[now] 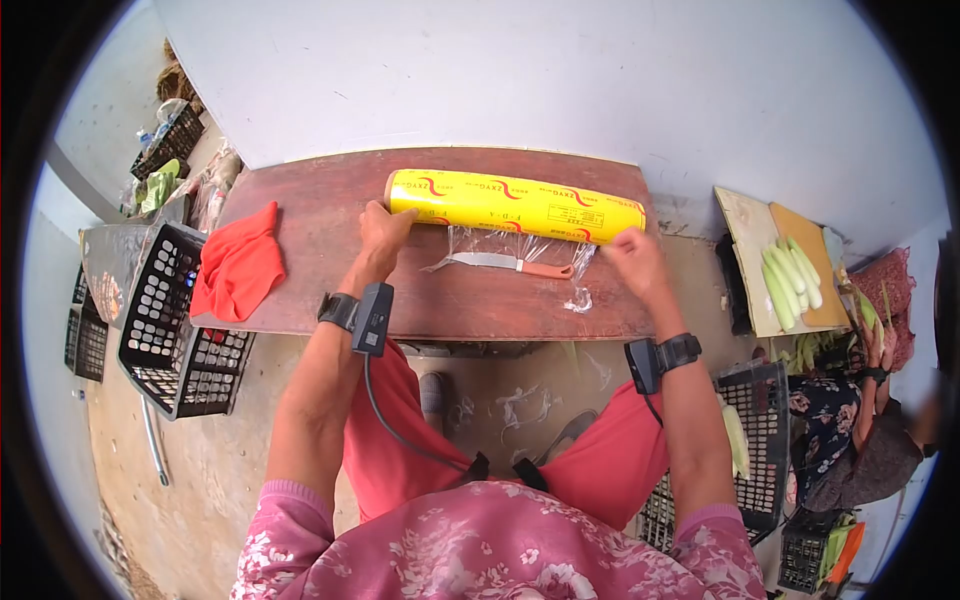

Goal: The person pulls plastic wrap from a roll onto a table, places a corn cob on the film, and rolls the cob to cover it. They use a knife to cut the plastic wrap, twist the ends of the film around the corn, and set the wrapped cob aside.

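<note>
A large roll of cling film point(500, 205), yellow with red print, lies across the reddish-brown table point(340, 265) before me. My left hand point(384, 235) grips its left end, the thumb against the lower edge. At the opposite end my right hand point(634, 260) is closed on the roll's lower corner. Loose clear film point(480, 240) hangs from the roll toward me. Partly beneath or against this film is a knife point(490, 261) with an orange-brown handle, blade pointing left. A small crumpled bit of film point(578, 300) sits just below the handle.
A red cloth point(240, 265) lies at the table's left edge, beside a black crate point(160, 300). A white wall point(480, 80) rises behind the table. To the right, pale green vegetables point(790, 280) rest on a board; nearby are another crate point(760, 440) and a person point(840, 430).
</note>
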Action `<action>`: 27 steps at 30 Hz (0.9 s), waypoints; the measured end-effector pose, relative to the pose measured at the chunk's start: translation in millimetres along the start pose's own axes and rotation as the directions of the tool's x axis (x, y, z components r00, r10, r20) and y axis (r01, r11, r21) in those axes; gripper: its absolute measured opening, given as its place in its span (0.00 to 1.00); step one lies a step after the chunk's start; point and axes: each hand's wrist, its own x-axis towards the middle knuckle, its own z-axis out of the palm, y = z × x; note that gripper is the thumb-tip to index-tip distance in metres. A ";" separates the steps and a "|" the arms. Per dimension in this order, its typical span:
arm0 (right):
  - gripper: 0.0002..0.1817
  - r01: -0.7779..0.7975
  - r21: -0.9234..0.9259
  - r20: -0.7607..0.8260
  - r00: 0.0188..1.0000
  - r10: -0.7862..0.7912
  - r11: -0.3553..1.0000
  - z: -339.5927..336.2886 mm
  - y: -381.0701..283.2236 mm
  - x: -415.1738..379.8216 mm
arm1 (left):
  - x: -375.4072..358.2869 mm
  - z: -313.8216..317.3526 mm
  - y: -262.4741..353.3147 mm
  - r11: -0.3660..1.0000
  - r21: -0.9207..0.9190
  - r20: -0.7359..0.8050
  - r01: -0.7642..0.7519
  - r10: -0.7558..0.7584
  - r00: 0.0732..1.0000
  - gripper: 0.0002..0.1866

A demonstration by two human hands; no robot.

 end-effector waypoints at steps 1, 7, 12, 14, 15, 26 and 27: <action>0.16 0.015 -0.001 0.162 0.987 -0.015 1.000 1.7 -10.2 -7.9 | -0.2 -0.7 1.3 0.999 -0.015 -0.017 0.047 -0.047 0.999 0.30; 0.09 0.429 -0.063 0.402 0.837 -0.370 0.901 32.7 -7.0 -39.4 | -31.0 -1.0 23.8 0.997 0.017 -0.169 -0.074 0.076 0.983 0.30; 0.08 0.270 -0.003 0.709 0.679 -0.188 0.963 24.2 -8.4 -60.6 | -24.7 3.9 15.0 0.985 0.115 -0.145 -0.126 0.142 0.979 0.35; 0.07 0.127 0.017 0.830 0.551 -0.085 0.992 17.4 -21.6 -65.4 | -20.7 4.3 12.2 0.981 0.144 -0.140 -0.129 0.149 0.979 0.38; 0.06 -0.029 -0.024 0.892 0.451 0.034 0.999 17.3 -27.8 -67.5 | -20.7 4.3 11.2 0.978 0.161 -0.134 -0.130 0.153 0.979 0.39; 0.10 0.083 -0.125 0.782 0.622 0.046 0.989 -4.8 -25.3 -74.7 | -39.4 3.7 29.1 0.947 0.314 -0.212 -0.058 0.130 0.969 0.35; 0.12 0.139 -0.114 0.691 0.723 -0.022 0.984 -9.0 -30.9 -75.8 | -41.4 3.9 31.6 0.940 0.337 -0.228 -0.057 0.140 0.964 0.35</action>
